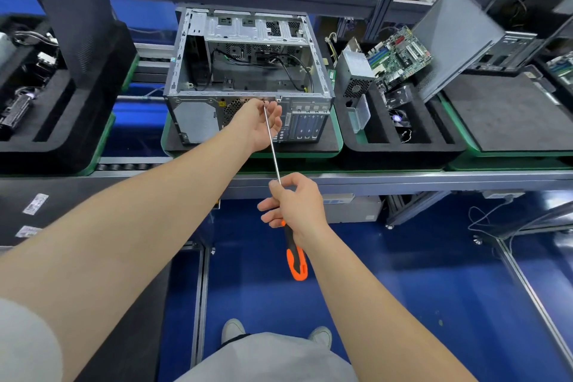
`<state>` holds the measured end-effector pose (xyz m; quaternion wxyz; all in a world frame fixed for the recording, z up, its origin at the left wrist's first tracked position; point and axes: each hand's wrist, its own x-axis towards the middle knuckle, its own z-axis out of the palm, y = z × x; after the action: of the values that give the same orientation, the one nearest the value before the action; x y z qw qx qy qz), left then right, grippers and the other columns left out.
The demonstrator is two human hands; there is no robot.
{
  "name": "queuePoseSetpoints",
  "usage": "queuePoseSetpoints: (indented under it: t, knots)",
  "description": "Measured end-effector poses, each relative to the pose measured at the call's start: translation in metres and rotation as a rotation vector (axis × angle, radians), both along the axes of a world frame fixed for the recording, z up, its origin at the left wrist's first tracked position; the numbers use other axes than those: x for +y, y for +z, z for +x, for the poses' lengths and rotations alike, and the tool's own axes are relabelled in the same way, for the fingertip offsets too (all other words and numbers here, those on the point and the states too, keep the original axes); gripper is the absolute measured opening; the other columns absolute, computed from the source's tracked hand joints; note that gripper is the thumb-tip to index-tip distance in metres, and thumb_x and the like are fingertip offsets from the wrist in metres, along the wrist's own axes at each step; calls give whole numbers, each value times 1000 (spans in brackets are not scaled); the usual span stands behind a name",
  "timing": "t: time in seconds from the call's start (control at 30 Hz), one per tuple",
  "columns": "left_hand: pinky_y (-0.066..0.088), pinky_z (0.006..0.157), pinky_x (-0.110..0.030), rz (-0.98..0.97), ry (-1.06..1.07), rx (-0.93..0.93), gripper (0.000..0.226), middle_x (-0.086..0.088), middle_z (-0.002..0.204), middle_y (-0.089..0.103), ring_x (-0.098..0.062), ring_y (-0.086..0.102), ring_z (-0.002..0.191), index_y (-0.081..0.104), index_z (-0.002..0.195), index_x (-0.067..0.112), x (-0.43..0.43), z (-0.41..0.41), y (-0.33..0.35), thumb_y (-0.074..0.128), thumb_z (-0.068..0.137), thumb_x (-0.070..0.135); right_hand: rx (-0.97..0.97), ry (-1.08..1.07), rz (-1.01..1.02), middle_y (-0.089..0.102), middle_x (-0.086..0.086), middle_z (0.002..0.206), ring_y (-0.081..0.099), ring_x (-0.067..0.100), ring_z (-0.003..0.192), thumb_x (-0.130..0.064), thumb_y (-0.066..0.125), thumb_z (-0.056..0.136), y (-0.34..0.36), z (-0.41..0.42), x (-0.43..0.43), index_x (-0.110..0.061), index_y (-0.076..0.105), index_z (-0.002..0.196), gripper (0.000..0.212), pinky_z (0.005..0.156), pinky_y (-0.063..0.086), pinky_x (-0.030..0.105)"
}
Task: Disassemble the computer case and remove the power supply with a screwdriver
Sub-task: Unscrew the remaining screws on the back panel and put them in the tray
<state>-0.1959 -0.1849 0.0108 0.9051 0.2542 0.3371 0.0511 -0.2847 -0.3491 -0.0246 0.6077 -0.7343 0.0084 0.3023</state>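
right hand point(294, 205) grips the screwdriver point(273, 146) far back, left hand point(259, 124) spread loosely round its tip; the long shaft may wobble and skid off the computer case point(305, 125).

Your screwdriver point(273, 150) has an orange-and-black handle and a silver shaft. The case point(217, 93) in front of you is bare grey metal, with black cables point(297, 67) inside and a yellow warning label point(222, 103) beside a honeycomb grille point(235, 107) at the back. The motherboard point(398, 57) to your right is green. The trays point(403, 147) are black foam edged in green, and the floor point(403, 288) under you is deep blue.
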Motion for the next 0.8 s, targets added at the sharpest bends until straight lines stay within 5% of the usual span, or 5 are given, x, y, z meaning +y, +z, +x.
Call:
queuePoseSetpoints:
  t: [0.5, 0.8]
  knots:
    - [50, 59, -20, -13, -42, -28, 26, 0, 79, 66, -10, 66, 63, 63, 90, 8, -7, 1, -19, 46, 105, 17, -47, 10, -19, 79, 10, 80, 66, 22, 55, -30, 52, 112, -32, -10, -8, -19, 58, 113, 12, 53, 53, 29]
    - [55, 69, -27, 25, -241, 1, 16, -12, 88, 70, -19, 66, 75, 56, 109, 1, -42, 22, -25, 42, 106, 9, -92, -239, 27, 79, 6, 77, 64, 19, 52, -34, 51, 111, -33, 13, -12, -24, 62, 111, 15, 54, 54, 29]
